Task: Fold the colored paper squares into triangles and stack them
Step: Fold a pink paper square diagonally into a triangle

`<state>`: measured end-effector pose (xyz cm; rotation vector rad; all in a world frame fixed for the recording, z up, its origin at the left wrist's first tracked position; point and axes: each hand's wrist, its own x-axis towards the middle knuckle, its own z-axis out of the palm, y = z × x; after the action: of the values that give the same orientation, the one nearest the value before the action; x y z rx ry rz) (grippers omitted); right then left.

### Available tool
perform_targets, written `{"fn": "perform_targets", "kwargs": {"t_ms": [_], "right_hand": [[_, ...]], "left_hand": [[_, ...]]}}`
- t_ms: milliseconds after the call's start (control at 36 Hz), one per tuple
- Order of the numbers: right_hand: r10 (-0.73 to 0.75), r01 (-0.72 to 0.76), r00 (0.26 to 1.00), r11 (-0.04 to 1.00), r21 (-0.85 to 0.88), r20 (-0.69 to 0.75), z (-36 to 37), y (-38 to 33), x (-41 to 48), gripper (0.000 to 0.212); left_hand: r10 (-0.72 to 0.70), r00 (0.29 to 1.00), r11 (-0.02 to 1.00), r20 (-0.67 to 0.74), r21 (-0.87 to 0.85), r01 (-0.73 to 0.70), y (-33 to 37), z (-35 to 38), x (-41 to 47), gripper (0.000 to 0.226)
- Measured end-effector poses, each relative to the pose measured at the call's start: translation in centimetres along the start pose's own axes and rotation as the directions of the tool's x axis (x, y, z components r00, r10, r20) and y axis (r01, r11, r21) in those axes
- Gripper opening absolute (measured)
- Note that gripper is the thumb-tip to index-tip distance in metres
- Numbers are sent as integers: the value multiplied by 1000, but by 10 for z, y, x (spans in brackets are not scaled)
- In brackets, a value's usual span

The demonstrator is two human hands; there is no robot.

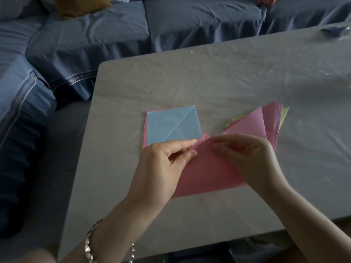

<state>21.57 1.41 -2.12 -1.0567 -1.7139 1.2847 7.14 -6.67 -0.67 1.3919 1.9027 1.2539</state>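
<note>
mid-fold: left hand [163, 164] and right hand [252, 158] pinch pink paper sheet [207, 173], corners nearly met. next, probably: align corners, press crease, add to triangle stack [266, 120].

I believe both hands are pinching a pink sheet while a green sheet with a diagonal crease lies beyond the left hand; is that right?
Not quite: the head view shows the creased sheet beyond the left hand is blue, not green. That hand and the right hand do pinch the pink sheet.
</note>
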Motion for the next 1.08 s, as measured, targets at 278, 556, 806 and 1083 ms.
{"fn": "perform_targets", "kwargs": {"t_ms": [278,556,806,1083], "right_hand": [[-21,21,1000,1000,-15,12,0,3,0,31],[-31,116,924,972,-203,380,-7,6,11,30],[-345,484,875,634,-602,340,8,33,26,23],[-35,534,803,486,-692,595,30,97,-4,50]], "left_hand": [[16,1000,1000,1,23,-16,-1,2,-1,23],[-108,984,993,143,70,99,-5,6,10,13],[-378,925,908,26,-185,376,-56,25,28,18],[-502,852,865,-147,-108,491,-118,42,36,13]]}}
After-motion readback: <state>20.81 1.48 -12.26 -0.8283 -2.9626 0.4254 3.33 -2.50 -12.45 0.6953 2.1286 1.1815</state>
